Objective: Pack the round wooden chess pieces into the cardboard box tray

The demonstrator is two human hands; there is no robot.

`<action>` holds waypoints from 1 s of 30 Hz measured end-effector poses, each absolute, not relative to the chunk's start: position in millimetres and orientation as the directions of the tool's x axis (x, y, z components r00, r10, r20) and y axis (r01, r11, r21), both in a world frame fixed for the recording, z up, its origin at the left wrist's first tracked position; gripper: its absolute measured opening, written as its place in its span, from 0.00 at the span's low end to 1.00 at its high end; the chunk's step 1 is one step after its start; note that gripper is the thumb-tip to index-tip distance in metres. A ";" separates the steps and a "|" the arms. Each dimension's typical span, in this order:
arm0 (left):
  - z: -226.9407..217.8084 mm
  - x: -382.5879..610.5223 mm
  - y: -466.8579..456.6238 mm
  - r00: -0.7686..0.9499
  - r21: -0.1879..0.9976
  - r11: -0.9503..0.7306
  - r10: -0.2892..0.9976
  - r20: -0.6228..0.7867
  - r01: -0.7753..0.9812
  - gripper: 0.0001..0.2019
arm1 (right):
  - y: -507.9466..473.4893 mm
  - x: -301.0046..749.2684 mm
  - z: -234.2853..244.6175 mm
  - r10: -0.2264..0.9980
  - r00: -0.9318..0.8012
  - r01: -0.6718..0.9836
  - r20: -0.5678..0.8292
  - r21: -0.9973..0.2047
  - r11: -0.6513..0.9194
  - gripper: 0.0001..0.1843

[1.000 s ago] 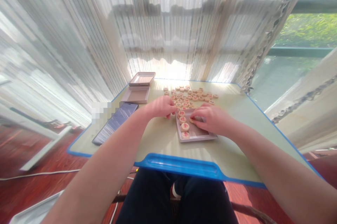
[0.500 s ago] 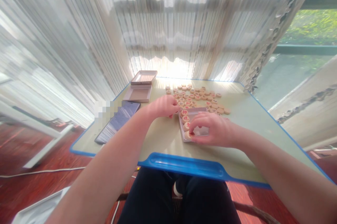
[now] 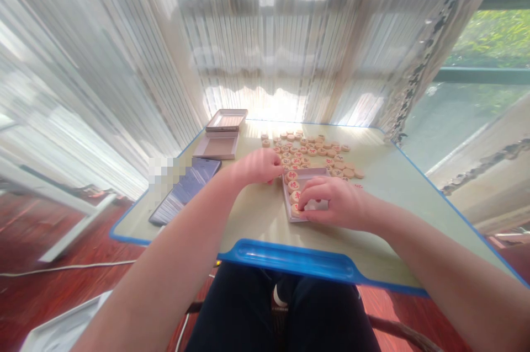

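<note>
A shallow cardboard box (image 3: 286,202) lies on the table with a column of round wooden Chinese chess pieces along its left side, marked in red. My right hand (image 3: 337,203) reaches over the box from the right, thumb and finger on the nearest chess piece (image 3: 295,209) in the column. Above that piece sits another chess piece (image 3: 293,186). My left hand (image 3: 261,166) is closed at the box's far left corner, fingers curled; whatever they hold is hidden. Past the box, many loose chess pieces (image 3: 312,151) are spread out, some with red characters facing up.
Two more shallow boxes, an open one (image 3: 216,146) and another behind it (image 3: 227,119), stand at the table's far left. A phone (image 3: 188,189) lies left of my left forearm. The table (image 3: 397,203) has a blue edge and a blue front tray (image 3: 290,259). Curtains hang behind.
My right fingers have settled at the nearest chess piece, which now sits in line at the box's near left corner. My left hand has hardly moved.
</note>
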State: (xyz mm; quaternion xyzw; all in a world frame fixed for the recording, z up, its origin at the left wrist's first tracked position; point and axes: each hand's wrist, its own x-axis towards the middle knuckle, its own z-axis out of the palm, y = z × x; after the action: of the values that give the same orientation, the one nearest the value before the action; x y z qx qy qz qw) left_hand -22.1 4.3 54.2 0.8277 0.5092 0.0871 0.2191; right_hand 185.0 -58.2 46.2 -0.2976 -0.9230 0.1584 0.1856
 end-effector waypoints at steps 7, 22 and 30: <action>55.9 -20.8 2.2 0.483 0.440 -0.399 0.871 -0.093 0.804 0.16 | -57.9 185.9 43.9 0.622 -0.752 0.496 0.218 -0.435 0.752 0.06; 55.2 -19.1 1.6 0.469 0.433 -0.386 0.878 -0.098 0.814 0.17 | -50.2 193.7 49.5 0.687 -0.709 0.645 0.158 -0.249 0.723 0.11; 55.1 -18.8 1.6 0.468 0.428 -0.388 0.878 -0.097 0.816 0.18 | -52.8 188.2 43.2 0.691 -0.707 0.651 0.150 -0.243 0.719 0.11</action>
State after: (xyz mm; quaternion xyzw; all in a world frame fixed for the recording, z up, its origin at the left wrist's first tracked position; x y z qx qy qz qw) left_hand -18.8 1.6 55.1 0.8298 0.5105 0.0727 0.2134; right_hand 188.2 -52.8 43.2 -0.3648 -0.9198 0.0863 0.1160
